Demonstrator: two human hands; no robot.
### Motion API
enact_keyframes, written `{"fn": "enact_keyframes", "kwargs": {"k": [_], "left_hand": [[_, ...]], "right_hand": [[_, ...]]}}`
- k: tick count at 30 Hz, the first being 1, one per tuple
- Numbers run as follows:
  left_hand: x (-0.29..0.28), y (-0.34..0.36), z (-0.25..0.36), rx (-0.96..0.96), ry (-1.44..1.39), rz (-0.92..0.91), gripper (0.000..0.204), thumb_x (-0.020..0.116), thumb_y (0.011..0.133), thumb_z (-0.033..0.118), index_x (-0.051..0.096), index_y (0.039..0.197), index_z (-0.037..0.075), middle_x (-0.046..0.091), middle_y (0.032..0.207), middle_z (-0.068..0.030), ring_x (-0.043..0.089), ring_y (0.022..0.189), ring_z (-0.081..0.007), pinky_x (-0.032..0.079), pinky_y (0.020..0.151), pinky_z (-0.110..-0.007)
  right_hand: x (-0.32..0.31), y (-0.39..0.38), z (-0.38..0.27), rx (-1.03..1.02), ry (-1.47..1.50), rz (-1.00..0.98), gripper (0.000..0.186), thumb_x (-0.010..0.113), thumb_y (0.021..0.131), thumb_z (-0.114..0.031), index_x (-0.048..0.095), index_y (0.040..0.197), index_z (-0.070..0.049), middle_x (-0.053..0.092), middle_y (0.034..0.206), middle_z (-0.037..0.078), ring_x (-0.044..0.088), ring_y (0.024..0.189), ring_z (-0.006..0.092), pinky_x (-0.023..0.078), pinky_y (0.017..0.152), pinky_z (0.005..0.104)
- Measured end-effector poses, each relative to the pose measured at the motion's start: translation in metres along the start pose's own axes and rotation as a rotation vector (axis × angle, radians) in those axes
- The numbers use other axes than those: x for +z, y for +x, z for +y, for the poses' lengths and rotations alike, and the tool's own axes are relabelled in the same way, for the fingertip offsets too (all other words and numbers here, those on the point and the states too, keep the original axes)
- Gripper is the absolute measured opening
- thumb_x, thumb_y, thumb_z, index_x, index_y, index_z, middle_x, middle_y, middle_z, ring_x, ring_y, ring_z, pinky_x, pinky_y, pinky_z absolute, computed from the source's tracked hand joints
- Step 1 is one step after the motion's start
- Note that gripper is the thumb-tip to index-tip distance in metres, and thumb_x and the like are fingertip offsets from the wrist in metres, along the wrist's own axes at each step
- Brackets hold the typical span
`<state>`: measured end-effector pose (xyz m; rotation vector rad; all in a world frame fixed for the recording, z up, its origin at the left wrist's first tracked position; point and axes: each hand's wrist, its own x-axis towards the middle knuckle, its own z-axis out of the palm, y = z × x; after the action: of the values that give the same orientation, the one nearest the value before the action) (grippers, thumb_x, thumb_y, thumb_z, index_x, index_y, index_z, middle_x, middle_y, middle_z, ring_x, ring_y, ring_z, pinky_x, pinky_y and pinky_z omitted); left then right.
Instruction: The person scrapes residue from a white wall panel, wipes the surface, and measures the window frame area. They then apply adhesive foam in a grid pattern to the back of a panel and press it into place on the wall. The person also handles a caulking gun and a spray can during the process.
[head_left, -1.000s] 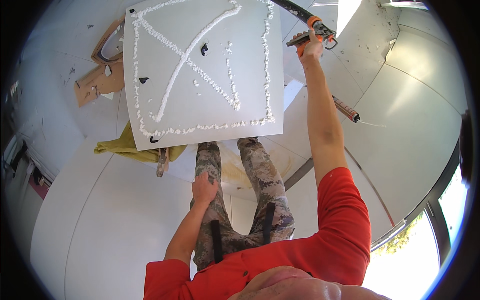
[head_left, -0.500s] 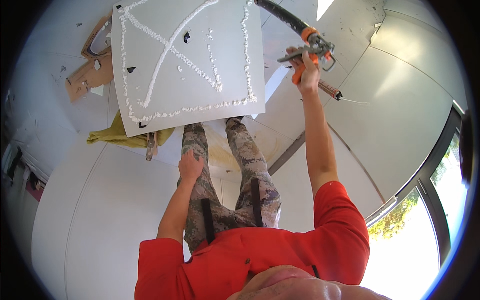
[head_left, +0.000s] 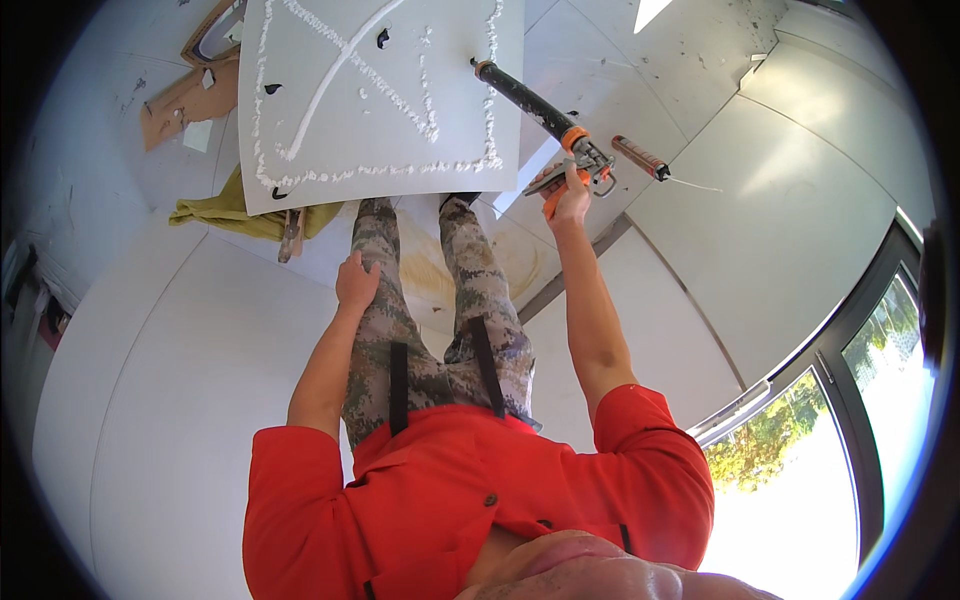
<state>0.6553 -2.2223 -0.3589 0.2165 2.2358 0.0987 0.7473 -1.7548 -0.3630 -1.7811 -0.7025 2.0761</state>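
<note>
My right hand [head_left: 570, 200] grips the orange handle of a caulking gun [head_left: 530, 103] with a black barrel. Its nozzle end points up and left, over the right part of a white panel [head_left: 330, 120]; whether the tip touches cannot be told. White beads of sealant [head_left: 375, 168] run along the panel's edges, with diagonal and curved lines across the middle. Small black pieces [head_left: 272, 89] stick out of the surface. My left hand [head_left: 357, 283] rests on my left leg near the knee, fingers laid out and holding nothing.
Right of the gun lies a sealant cartridge [head_left: 640, 158] with a thin pale nozzle. Torn brown cardboard [head_left: 192, 105] is on the floor at the left. An olive cloth [head_left: 235, 210] lies under the panel's near left corner. A glass door [head_left: 800, 440] stands at the right.
My right hand has brought the caulking gun left and nearer my body, so its barrel now shows whole beside the panel. The view has shifted a little; my left hand stays on the leg.
</note>
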Motion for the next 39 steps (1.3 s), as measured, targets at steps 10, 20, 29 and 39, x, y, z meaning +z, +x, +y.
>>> {"fn": "enact_keyframes", "kwargs": {"k": [10,20,29,39], "left_hand": [[-0.002,-0.034,-0.062,-0.264,-0.2,0.007,0.055,0.073,0.095,0.039,0.066,0.138,0.005,0.074,0.132,-0.0152,0.069,0.124,-0.0361,0.054,0.104,-0.047],[-0.02,-0.024,-0.033,-0.148,-0.366,0.028,0.058,0.07,0.095,0.042,0.067,0.138,0.003,0.075,0.13,-0.0165,0.069,0.123,-0.0373,0.054,0.104,-0.046],[-0.019,-0.011,-0.028,-0.137,-0.403,0.026,0.062,0.07,0.094,0.044,0.066,0.14,0.002,0.075,0.132,-0.0152,0.07,0.123,-0.0351,0.053,0.105,-0.044],[-0.01,-0.02,-0.037,-0.141,-0.325,-0.016,0.061,0.07,0.096,0.045,0.065,0.142,0.004,0.073,0.136,-0.0129,0.068,0.125,-0.0352,0.053,0.104,-0.046]], "right_hand": [[0.008,0.0,0.006,-0.108,-0.223,-0.041,0.027,0.059,0.111,-0.025,0.057,0.11,0.003,0.066,0.086,0.015,0.07,0.075,0.0291,0.062,0.069,0.0475],[-0.08,-0.18,-0.071,-0.004,-0.252,-0.277,0.036,0.054,0.114,-0.027,0.056,0.132,0.004,0.071,0.123,0.025,0.072,0.119,0.0389,0.057,0.106,0.0542],[-0.158,-0.235,-0.016,0.168,-0.067,0.001,0.036,0.053,0.114,-0.031,0.058,0.124,0.003,0.069,0.105,0.021,0.072,0.096,0.0389,0.061,0.093,0.0537],[-0.184,-0.189,0.044,0.227,-0.056,0.2,0.042,0.05,0.115,-0.039,0.059,0.12,0.001,0.069,0.103,0.018,0.072,0.092,0.0347,0.063,0.089,0.0498]]}}
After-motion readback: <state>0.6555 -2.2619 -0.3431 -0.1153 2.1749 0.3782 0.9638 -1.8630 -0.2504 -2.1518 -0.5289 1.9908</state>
